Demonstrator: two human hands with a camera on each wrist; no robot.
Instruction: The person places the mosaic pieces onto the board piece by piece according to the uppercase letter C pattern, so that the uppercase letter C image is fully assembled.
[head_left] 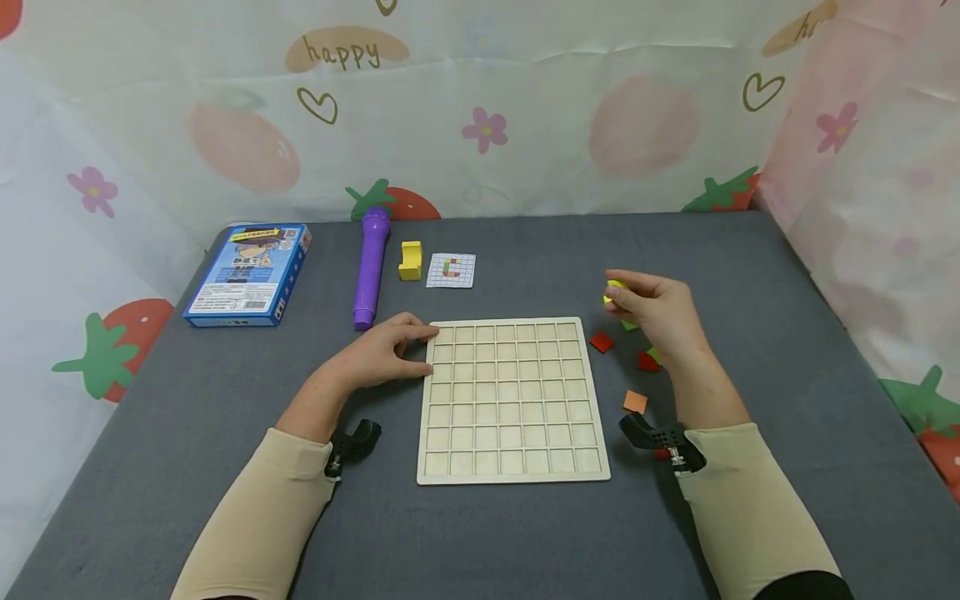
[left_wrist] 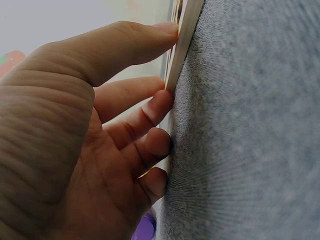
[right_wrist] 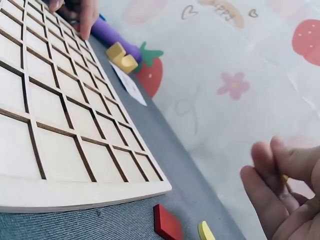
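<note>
A pale wooden grid board (head_left: 512, 400) lies flat on the grey cloth. My left hand (head_left: 408, 346) rests at its upper left corner. In the left wrist view that hand (left_wrist: 150, 107) presses its fingertips against the board's edge (left_wrist: 182, 45), with the thumb beside them. To the right of the board, my right hand (head_left: 637, 298) hovers and pinches a small yellow piece (head_left: 615, 292) between thumb and fingertips. In the right wrist view a sliver of the yellow piece (right_wrist: 284, 178) shows between the fingers. The board's cells (right_wrist: 75, 150) hold nothing.
Loose tiles lie right of the board: red (head_left: 601, 342), a second red (head_left: 647, 362), green (head_left: 628, 325) and orange (head_left: 635, 402). Behind the board are a pattern card (head_left: 452, 270), a yellow block (head_left: 410, 260), a purple pen (head_left: 371, 267) and a blue box (head_left: 247, 273). Patterned curtains wall the table.
</note>
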